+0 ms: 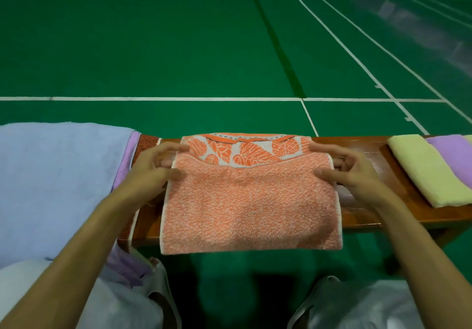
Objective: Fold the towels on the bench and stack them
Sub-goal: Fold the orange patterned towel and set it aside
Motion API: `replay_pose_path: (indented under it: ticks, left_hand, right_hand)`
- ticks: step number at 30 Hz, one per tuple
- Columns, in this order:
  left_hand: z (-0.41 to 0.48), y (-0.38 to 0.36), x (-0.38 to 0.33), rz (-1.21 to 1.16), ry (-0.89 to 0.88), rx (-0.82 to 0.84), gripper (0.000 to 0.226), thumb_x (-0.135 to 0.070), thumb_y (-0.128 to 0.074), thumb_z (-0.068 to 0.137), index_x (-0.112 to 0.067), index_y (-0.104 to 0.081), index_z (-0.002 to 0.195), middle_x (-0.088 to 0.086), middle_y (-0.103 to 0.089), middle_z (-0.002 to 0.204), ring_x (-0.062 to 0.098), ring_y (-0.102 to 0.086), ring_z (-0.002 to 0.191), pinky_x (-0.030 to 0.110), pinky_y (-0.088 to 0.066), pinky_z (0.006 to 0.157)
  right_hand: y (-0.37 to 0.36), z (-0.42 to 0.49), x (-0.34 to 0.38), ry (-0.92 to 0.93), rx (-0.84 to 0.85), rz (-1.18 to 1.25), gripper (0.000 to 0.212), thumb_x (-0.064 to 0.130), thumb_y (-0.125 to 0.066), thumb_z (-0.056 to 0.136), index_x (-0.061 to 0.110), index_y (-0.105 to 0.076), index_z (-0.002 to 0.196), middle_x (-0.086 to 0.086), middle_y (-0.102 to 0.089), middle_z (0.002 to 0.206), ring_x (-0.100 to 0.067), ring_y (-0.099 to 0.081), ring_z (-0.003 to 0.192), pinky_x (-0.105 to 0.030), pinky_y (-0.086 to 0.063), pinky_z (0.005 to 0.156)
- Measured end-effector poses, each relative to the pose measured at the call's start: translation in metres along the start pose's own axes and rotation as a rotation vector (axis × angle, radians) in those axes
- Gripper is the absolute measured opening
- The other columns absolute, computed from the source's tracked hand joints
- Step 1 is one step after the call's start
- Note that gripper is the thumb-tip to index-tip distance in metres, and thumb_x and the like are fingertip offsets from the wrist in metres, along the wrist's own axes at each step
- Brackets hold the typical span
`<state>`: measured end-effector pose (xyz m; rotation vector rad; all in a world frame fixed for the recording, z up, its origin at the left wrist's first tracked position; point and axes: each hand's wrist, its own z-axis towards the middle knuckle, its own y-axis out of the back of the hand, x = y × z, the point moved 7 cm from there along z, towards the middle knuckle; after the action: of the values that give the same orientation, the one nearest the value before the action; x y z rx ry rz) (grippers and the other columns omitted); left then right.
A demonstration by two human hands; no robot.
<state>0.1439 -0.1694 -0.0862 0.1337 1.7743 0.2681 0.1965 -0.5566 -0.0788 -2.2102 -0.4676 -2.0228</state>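
An orange patterned towel lies folded across the wooden bench, its near edge hanging over the front. My left hand pinches the towel's left edge, thumb on top and fingers curled under the upper layer. At the right edge my right hand grips the same way, thumb on the cloth. The upper layer's far edge sits short of the far edge, showing a leaf print. To the left lies a pile of unfolded towels, light blue over lilac. At the right, folded yellow and purple towels lie together.
The bench runs left to right in front of a green sports court floor with white lines. My knees in light trousers are below the bench's front edge. Bare bench wood shows between the orange towel and the yellow one.
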Motion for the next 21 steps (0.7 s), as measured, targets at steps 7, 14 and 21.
replay_pose_path:
  ticks: [7, 14, 21]
  left_hand:
    - [-0.012, 0.023, -0.020, 0.301, -0.145, -0.117, 0.026, -0.006, -0.068, 0.096, -0.031, -0.072, 0.101, -0.023, -0.076, 0.082, -0.006, -0.072, 0.079, 0.014, -0.056, 0.063]
    - [-0.023, 0.035, -0.040, 0.396, -0.286, -0.179, 0.010, -0.017, -0.068, 0.098, -0.025, -0.074, 0.099, -0.001, -0.072, 0.058, 0.008, -0.067, 0.049, 0.024, -0.051, 0.053]
    - [-0.008, 0.035, -0.059, -0.133, -0.361, -0.204, 0.012, -0.004, -0.054, 0.104, -0.010, -0.064, 0.107, 0.005, -0.080, 0.087, 0.022, -0.078, 0.078, 0.026, -0.061, 0.064]
  right_hand:
    - [0.020, -0.010, 0.019, 0.010, -0.116, -0.199, 0.037, 0.006, -0.077, 0.077, 0.011, -0.073, 0.113, -0.001, -0.080, 0.098, -0.019, -0.077, 0.094, -0.023, -0.061, 0.072]
    - [0.026, -0.020, 0.063, 0.198, -0.229, -0.511, 0.014, 0.012, -0.075, 0.089, 0.021, -0.076, 0.099, -0.004, -0.070, 0.055, -0.013, -0.058, 0.040, -0.018, -0.045, 0.041]
    - [0.016, -0.008, 0.088, 0.424, -0.440, -0.162, 0.021, 0.002, -0.067, 0.096, 0.016, -0.075, 0.110, 0.010, -0.076, 0.073, -0.010, -0.070, 0.056, -0.023, -0.053, 0.047]
